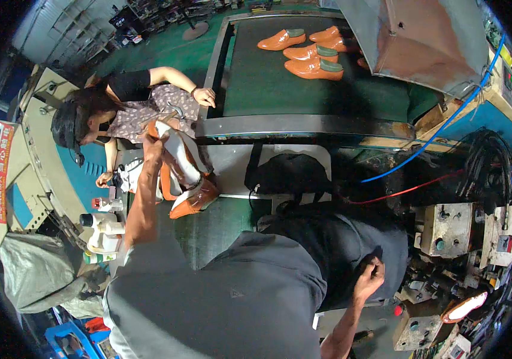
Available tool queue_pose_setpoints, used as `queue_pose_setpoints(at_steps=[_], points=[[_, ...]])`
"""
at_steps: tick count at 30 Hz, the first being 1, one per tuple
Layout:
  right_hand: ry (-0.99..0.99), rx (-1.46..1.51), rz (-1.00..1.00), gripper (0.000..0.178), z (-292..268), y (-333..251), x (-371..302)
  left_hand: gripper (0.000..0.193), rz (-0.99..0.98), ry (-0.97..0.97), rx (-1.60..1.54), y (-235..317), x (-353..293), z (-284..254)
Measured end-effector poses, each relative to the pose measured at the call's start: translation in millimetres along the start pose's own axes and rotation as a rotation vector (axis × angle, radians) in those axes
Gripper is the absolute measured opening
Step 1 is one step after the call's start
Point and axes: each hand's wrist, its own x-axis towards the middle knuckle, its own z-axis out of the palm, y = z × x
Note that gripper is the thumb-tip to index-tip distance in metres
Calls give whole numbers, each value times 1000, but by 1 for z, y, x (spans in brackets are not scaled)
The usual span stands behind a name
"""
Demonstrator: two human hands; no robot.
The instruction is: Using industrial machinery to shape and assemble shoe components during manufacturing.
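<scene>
My left hand (155, 146) reaches out to the left, its fingers closed on an orange-brown leather shoe upper (166, 128) with a white lining. More orange-brown uppers (195, 200) lie just beside and below it, overlapping on a work surface, so I cannot tell where each ends. Low on the right, my right hand (369, 278) rests against my dark-clothed leg, fingers curled. Whether anything small is inside those fingers is hidden.
A co-worker (142, 107) in a patterned apron stands at left, one hand by the conveyor (304, 124). Several orange-brown shoes (313, 69) with green insides sit on its belt. White bottles (103, 233) stand near my left forearm. A blue hose (435, 140) and control boxes (447, 230) are at right.
</scene>
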Motion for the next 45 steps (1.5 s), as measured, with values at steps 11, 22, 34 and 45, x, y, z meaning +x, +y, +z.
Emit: queue_pose_setpoints(at_steps=[11,22,34,45], points=[[-629,1361,350,74,108,-210,64,53,-147,-592,-780,219,-156,316],[504,1224,376,87,-30,-78,31,57,1,-1712,-420,216,-415,493],[158,-306,441,106,-77,-110,-58,15,1024,-1833,-40,190,-499,612],[66,-332,230,85,-25,-48,-50,24,1009,-1996,152,132,-470,631]])
